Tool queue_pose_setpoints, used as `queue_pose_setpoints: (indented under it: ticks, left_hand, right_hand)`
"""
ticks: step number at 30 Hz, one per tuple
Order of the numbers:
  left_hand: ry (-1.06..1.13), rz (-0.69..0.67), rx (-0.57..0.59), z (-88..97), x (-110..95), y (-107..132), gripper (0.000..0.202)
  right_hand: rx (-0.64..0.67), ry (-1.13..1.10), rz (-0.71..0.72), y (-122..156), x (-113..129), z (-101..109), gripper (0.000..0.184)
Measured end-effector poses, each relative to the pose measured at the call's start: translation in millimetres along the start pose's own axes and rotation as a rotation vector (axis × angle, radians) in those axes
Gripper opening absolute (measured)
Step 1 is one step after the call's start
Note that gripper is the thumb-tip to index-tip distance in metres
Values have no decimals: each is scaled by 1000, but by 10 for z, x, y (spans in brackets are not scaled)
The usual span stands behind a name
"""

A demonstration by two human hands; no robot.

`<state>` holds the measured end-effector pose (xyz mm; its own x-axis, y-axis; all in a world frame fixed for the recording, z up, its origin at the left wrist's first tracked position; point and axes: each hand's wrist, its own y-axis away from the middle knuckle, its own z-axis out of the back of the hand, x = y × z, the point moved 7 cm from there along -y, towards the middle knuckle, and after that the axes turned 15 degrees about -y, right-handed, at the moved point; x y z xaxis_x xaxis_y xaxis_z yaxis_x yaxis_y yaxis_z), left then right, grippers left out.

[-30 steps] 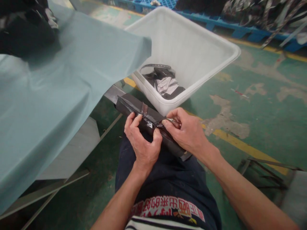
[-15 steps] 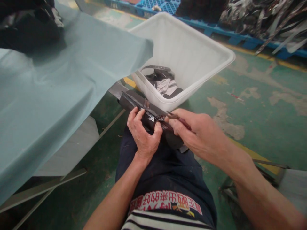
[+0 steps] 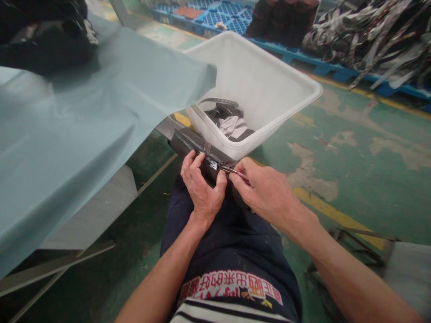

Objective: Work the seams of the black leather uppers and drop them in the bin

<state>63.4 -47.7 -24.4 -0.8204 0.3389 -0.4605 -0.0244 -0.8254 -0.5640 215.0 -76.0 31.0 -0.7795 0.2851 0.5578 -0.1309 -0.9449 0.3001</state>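
Note:
A folded, dark leather-like piece [image 3: 186,142] with a brown strip and shiny black edges lies across my lap. My left hand [image 3: 204,190] grips it, the fingers curled over its seam and the thumb pressing from the near side. In my right hand [image 3: 269,188] are slim snips [image 3: 240,175] with reddish handles, pinched between thumb and fingers. Their pointed tip touches the shiny black edge right beside my left thumb. What the tip works on is too small to make out. My right hand covers the right end of the piece.
A white plastic bin [image 3: 286,98] with dark and pale scraps [image 3: 232,125] stands just beyond my lap. At left is a table draped in a blue-grey sheet [image 3: 101,103], bearing a dark pile [image 3: 47,40]. Blue pallets [image 3: 215,15] hold bundled strips [image 3: 363,40] behind.
My right hand has moved left and brought the snips' tip to the black edge by my left thumb; the blades look closed now. My left hand keeps its grip.

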Motion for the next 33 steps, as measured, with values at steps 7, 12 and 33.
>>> queue_pose_setpoints:
  ticks: [7,12,33]
  left_hand:
    - [8,6,-21,6,-9,0,54]
    - [2,20,-14,7,-12,-3,54]
    - [0,45,-11,0,-8,0,54]
  right_hand:
    - [-16,15,6,-20,-6,-18,21]
    - [-39,33,1,-13,17,-7,22]
    - [-129,167,-7,18,135,-6,22]
